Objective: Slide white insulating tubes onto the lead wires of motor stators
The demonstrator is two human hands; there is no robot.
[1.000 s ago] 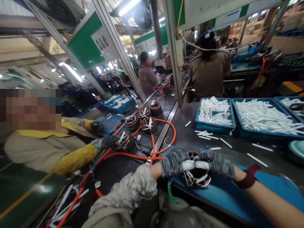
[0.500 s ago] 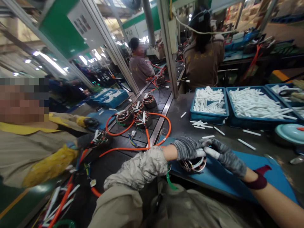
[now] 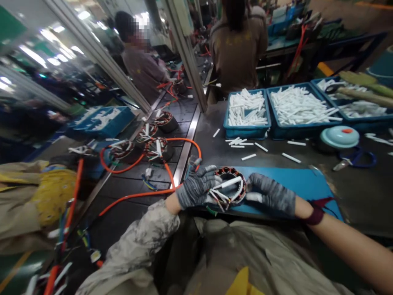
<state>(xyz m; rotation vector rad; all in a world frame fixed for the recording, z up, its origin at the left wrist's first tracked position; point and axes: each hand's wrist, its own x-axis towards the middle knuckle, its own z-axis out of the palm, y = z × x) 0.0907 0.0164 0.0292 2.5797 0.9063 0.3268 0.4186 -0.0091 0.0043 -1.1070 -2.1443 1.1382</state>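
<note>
I note left hand [image 3: 196,186] and right hand [image 3: 274,195], each grip spread, flanking the wire-wound ring [image 3: 230,170] on blue sheet [image 3: 302,182].

Gloves [image 3: 196,188] streaked blk/grey; ring [image 3: 229,170] dk w/ red bits; mat [image 3: 311,184] blue; cable [image 3: 184,139] orange.

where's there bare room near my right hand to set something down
Bare: the blue mat just beyond the right hand, and the dark bench right of the mat, nearer than the blue-handled tool. Crowded: between mat and bins, where white tubes lie scattered, and between both hands, around the wound ring.
</note>
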